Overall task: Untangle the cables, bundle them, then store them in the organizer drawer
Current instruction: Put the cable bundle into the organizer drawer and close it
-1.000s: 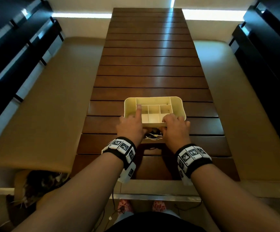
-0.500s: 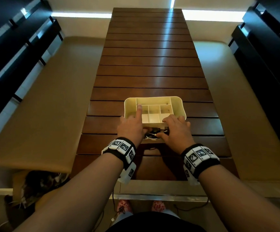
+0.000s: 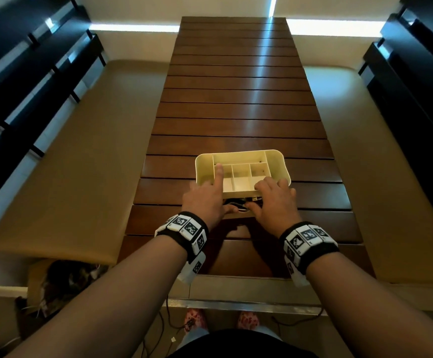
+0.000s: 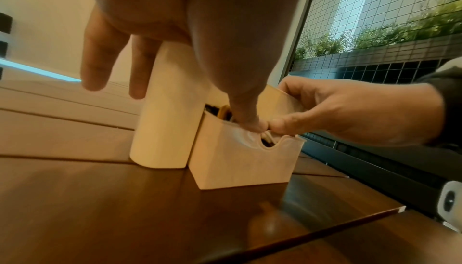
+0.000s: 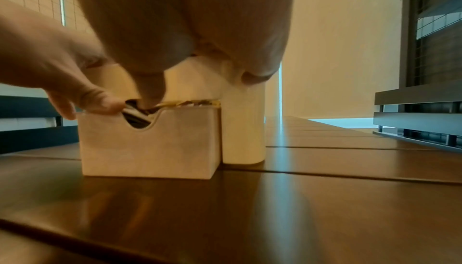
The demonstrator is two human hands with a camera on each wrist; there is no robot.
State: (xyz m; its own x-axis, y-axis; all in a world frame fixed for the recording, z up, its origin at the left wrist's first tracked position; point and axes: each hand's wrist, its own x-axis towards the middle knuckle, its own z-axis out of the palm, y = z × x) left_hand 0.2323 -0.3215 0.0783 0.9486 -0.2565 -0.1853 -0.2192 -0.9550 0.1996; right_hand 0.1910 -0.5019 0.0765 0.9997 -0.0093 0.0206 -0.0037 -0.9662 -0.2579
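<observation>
A long slatted wooden table (image 3: 236,120) holds a cream organizer (image 3: 277,161) with its drawer (image 4: 240,161) pulled out toward the person. The left hand (image 3: 205,197) steadies the organizer, forefinger straight along a divider, thumb pressing the cables (image 5: 137,118) down. The right hand (image 3: 275,200) curls over the organizer's front edge, thumb on the same bundle (dark and white cords, tucked inside). This looks like the storing step; next, likely sliding the drawer closed.

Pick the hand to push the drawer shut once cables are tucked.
Right hand, probably: its thumb sits over the drawer's front notch, on the cables; the left hand braces the organizer, index finger across its top.
</observation>
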